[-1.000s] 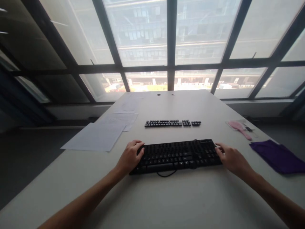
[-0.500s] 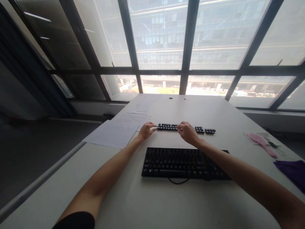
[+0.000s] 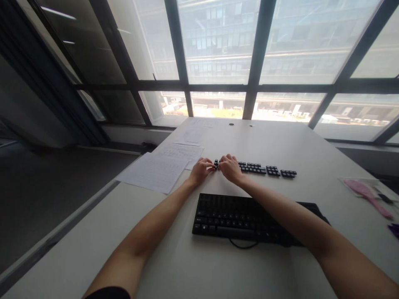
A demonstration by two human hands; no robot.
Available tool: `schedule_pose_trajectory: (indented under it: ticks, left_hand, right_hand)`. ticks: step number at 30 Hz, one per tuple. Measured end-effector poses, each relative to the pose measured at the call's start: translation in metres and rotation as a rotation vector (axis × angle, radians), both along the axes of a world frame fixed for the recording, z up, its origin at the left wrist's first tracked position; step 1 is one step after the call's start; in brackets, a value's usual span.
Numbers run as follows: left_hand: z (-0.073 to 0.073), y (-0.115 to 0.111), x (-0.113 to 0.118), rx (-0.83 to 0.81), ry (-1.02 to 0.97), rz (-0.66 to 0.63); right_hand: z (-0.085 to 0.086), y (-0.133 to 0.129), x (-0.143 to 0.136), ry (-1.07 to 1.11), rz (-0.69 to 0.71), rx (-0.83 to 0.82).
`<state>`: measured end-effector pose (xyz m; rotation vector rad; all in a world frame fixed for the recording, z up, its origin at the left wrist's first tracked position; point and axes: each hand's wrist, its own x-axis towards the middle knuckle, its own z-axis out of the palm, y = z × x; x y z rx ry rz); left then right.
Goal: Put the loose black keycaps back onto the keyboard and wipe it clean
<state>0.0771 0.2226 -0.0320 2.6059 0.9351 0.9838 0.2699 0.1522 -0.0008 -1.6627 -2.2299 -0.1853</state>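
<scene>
Small black keycaps [image 3: 254, 167] lie in rows on the white table, in groups that run to the right. At the left end of the rows, my left hand [image 3: 201, 170] has its thumb and fingertips pinched at the outermost caps. Close beside it, my right hand [image 3: 230, 167] bends its fingers down onto the same end and covers some caps. Whether either hand grips a single cap is too small to tell. Nearer to me is a black keyboard [image 3: 237, 218], its right part under my right forearm, with a short cable loop at its front edge.
Printed papers [image 3: 156, 171] overlap along the left edge of the white table [image 3: 174, 257]. On the right lie a pink hairbrush [image 3: 368, 195] and a purple cloth [image 3: 395, 229], partly out of view. Large windows stand beyond the far edge.
My right hand has moved left along the keycap rows to beside my left hand, uncovering caps in the middle. The whole view has shifted slightly, moving the table items to the right.
</scene>
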Motion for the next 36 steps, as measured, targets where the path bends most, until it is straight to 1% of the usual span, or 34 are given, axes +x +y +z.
schedule_pose_trajectory:
  ticks: [5, 9, 12, 14, 17, 19, 21, 23, 25, 27, 31, 36]
  left_hand:
    - [0.003, -0.004, -0.001, -0.050, -0.017, -0.050]
    - [0.011, -0.013, -0.009, -0.093, -0.035, -0.035]
    - [0.021, -0.033, -0.026, -0.116, -0.057, -0.006]
    - [0.030, -0.056, -0.043, -0.148, -0.087, 0.005]
    - [0.041, -0.098, -0.072, -0.322, -0.205, 0.005]
    - [0.044, -0.125, -0.089, -0.428, -0.223, 0.000]
    - [0.045, -0.145, -0.100, -0.514, -0.244, -0.013]
    - [0.042, -0.156, -0.103, -0.563, -0.266, -0.019]
    - [0.039, -0.161, -0.101, -0.575, -0.269, -0.017]
    - [0.036, -0.162, -0.096, -0.561, -0.255, -0.015]
    - [0.035, -0.163, -0.087, -0.498, -0.230, -0.043]
    - [0.038, -0.167, -0.086, -0.411, -0.193, -0.061]
  right_hand:
    - [-0.002, -0.001, -0.006, 0.010, 0.013, -0.020]
    - [0.000, 0.001, -0.010, 0.036, 0.024, -0.042]
    - [0.004, 0.000, -0.015, 0.081, 0.025, -0.054]
    - [0.009, -0.007, -0.018, 0.118, 0.017, -0.051]
    - [0.019, -0.033, -0.026, 0.249, 0.025, -0.047]
    - [0.028, -0.060, -0.033, 0.430, 0.071, -0.063]
    - [0.033, -0.089, -0.040, 0.565, 0.110, -0.105]
    - [0.034, -0.114, -0.048, 0.640, 0.101, -0.170]
    - [0.030, -0.133, -0.054, 0.708, 0.089, -0.240]
    - [0.023, -0.143, -0.058, 0.759, 0.085, -0.272]
    - [0.011, -0.147, -0.061, 0.793, 0.084, -0.269]
    - [0.010, -0.148, -0.063, 0.823, 0.097, -0.282]
